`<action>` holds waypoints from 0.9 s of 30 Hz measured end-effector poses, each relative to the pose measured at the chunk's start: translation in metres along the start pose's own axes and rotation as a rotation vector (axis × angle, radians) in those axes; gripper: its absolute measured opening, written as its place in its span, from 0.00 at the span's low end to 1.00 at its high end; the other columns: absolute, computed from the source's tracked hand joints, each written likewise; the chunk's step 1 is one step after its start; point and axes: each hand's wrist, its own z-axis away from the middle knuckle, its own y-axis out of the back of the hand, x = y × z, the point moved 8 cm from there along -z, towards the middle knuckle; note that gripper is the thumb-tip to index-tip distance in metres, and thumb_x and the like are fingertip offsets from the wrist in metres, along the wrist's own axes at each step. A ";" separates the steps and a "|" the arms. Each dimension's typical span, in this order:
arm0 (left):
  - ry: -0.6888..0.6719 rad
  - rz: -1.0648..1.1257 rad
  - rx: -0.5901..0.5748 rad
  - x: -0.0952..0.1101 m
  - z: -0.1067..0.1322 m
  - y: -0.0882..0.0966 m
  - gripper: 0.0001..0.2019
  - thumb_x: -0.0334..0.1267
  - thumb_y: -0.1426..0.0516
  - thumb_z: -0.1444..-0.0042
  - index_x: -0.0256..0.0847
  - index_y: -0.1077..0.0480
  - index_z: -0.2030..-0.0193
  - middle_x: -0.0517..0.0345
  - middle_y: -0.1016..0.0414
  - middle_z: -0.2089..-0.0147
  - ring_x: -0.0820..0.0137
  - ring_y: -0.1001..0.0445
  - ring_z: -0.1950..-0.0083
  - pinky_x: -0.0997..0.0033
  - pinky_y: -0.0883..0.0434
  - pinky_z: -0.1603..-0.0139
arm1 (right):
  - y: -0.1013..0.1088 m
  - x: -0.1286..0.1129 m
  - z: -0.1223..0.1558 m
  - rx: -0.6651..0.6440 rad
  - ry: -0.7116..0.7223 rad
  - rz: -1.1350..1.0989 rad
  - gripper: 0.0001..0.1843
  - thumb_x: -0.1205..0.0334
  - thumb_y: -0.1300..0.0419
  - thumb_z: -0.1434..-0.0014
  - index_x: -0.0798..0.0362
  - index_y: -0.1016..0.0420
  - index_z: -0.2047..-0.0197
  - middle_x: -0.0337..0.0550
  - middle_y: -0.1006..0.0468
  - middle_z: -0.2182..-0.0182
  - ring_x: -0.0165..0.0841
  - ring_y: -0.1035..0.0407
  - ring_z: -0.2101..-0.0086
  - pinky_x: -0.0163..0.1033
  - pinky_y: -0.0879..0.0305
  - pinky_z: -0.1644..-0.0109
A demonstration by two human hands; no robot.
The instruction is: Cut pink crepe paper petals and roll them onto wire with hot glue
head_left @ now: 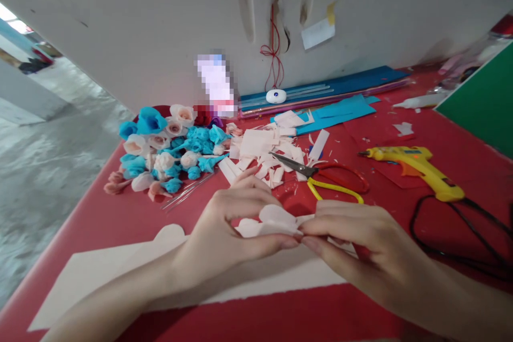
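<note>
Between my hands is a pale pink paper flower (pixel 276 216) with rounded petals. My left hand (pixel 236 219) is closed around its left side, the thumb along the lower edge. At the right end, the thumb and forefinger of my right hand (pixel 356 235) pinch the narrow base of the petals. Under both hands lies a long pale paper sheet (pixel 224 283) on the red table. Just beyond my fingers, scissors (pixel 316 172) with one red and one yellow handle rest by a heap of pale paper scraps (pixel 258 144).
A pile of blue, white and pink paper flowers (pixel 164 149) sits at the left. On the right lies a yellow glue gun (pixel 420 165) with a looping black cord (pixel 417 230). Blue paper (pixel 336 113) and a white tube (pixel 420 101) are farther back. A green board (pixel 481 96) stands far right.
</note>
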 end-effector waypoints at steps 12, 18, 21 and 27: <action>0.008 0.051 -0.007 0.001 0.001 -0.002 0.06 0.28 0.37 0.56 0.39 0.24 0.69 0.59 0.23 0.72 0.72 0.32 0.69 0.67 0.34 0.60 | 0.003 -0.011 0.005 0.001 0.151 0.234 0.08 0.70 0.48 0.41 0.54 0.29 0.62 0.36 0.28 0.74 0.25 0.38 0.73 0.32 0.46 0.70; -0.039 -0.006 -0.047 0.003 0.003 -0.003 0.08 0.26 0.40 0.53 0.41 0.24 0.68 0.59 0.22 0.71 0.71 0.31 0.68 0.66 0.33 0.61 | 0.006 -0.018 0.004 0.044 0.226 0.332 0.09 0.69 0.49 0.41 0.54 0.29 0.69 0.40 0.26 0.74 0.28 0.37 0.76 0.35 0.46 0.73; -0.058 -0.026 -0.050 0.005 0.005 -0.003 0.09 0.24 0.39 0.55 0.40 0.24 0.67 0.58 0.22 0.70 0.70 0.30 0.66 0.66 0.32 0.60 | 0.008 -0.024 0.004 0.079 0.287 0.402 0.08 0.69 0.48 0.42 0.54 0.32 0.72 0.41 0.25 0.75 0.29 0.36 0.76 0.36 0.46 0.74; -0.092 -0.064 -0.040 0.011 0.003 -0.004 0.08 0.25 0.39 0.54 0.40 0.24 0.68 0.61 0.22 0.72 0.73 0.30 0.70 0.68 0.33 0.60 | 0.009 -0.027 0.007 0.089 0.305 0.432 0.08 0.69 0.48 0.42 0.53 0.33 0.72 0.42 0.25 0.73 0.29 0.36 0.76 0.37 0.44 0.74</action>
